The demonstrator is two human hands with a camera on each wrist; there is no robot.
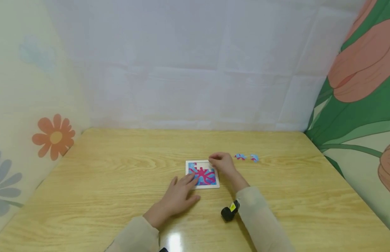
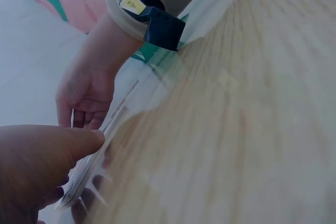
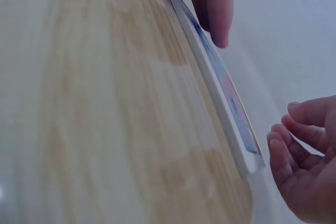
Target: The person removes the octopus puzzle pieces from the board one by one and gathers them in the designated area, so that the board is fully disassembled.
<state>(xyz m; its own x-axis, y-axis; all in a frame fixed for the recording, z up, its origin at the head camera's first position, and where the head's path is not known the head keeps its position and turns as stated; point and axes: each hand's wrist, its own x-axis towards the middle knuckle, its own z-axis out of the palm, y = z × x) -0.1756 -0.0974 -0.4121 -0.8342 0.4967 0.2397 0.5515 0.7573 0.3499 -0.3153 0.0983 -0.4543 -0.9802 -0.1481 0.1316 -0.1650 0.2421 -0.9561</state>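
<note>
A small jigsaw puzzle [image 1: 210, 177] with a pink and blue picture lies in a white frame tray [image 1: 202, 187] on the table. Pale tray floor shows along part of its top row. My left hand [image 1: 179, 196] rests at the lower left of the tray, fingers extended over the picture; the left wrist view has its thumb [image 2: 79, 142] by the tray's edge. At the upper right corner is my right hand [image 1: 222, 163], fingers bent, with thumb and index fingertips close together [image 3: 294, 114]. Whether a piece is between them cannot be seen.
Two loose puzzle pieces, one pink and blue [image 1: 240, 156] and another mostly blue [image 1: 254, 158], lie on the table right of my right hand. A black wrist camera [image 1: 229, 211] sits at the right cuff. A white cloth [image 1: 188, 70] hangs behind the table.
</note>
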